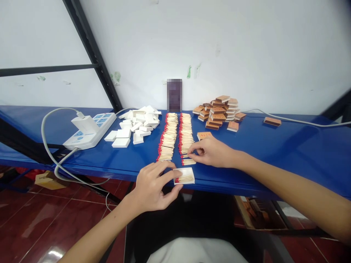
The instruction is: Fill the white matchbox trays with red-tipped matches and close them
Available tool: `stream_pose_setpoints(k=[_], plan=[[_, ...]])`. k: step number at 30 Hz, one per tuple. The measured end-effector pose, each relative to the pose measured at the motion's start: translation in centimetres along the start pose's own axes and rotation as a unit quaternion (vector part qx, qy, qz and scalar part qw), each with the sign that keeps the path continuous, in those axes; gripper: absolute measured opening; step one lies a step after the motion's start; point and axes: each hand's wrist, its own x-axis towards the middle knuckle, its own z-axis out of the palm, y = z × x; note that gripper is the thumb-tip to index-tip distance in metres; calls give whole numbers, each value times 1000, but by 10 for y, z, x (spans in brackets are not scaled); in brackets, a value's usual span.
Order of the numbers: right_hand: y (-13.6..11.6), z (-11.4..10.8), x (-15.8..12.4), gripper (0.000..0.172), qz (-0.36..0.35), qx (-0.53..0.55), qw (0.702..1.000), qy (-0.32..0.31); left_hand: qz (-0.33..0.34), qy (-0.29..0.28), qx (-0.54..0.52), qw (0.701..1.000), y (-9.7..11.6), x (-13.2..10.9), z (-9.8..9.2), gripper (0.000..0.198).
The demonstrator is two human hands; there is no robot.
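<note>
Between its thumb and fingers, my left hand grips a small white matchbox tray at the shelf's front edge. Some red-tipped matches lie along the near side inside it. My right hand is closed in a pinch at the plain ends of matches near the front of the right-hand match row. How many it pinches cannot be made out. A few loose matches lie just in front of that row. Parallel to it runs a left-hand match row, heads to the left. An orange matchbox sits behind my right hand.
White empty trays are heaped at left, beside a power strip with looping cable. Orange-brown matchboxes are piled at back right; a single matchbox lies farther right. A dark pixelated rectangle stands against the wall.
</note>
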Motion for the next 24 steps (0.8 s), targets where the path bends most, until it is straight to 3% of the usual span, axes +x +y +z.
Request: stream_pose_setpoints(k=[24], plan=[[-4,-2,-2,18,-1,-9,1000,-4,-2,1,0,1000,1,-1,0,18]])
